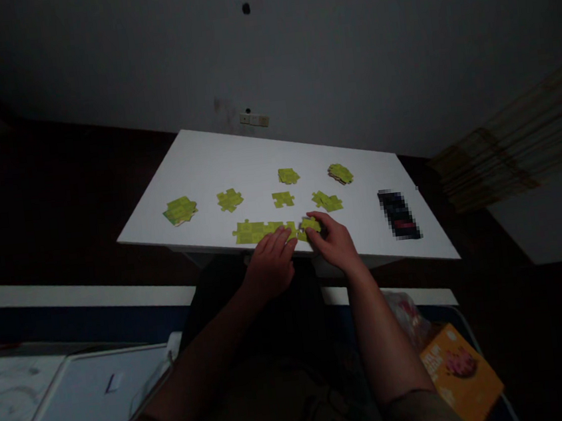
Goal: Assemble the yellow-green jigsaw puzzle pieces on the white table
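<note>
Along the front edge of the white table lies a joined strip of yellow-green puzzle pieces (pixel 253 231). My left hand (pixel 272 259) rests flat over the strip's right part, with its fingers stretched out. At the strip's right end, my right hand (pixel 333 238) pinches a puzzle piece (pixel 308 223) between thumb and fingers. That piece sits beside the strip's end; whether it is locked in I cannot tell. Just behind my hands lie a loose puzzle piece (pixel 283 199) and a small group of pieces (pixel 327 201).
Piles of puzzle pieces lie at the table's left (pixel 180 209), at its back right (pixel 340 173) and back middle (pixel 288 175). More pieces (pixel 230 200) lie left of centre. A blurred dark object (pixel 398 214) is on the white table (pixel 210 157). An orange box (pixel 462 375) stands low at right.
</note>
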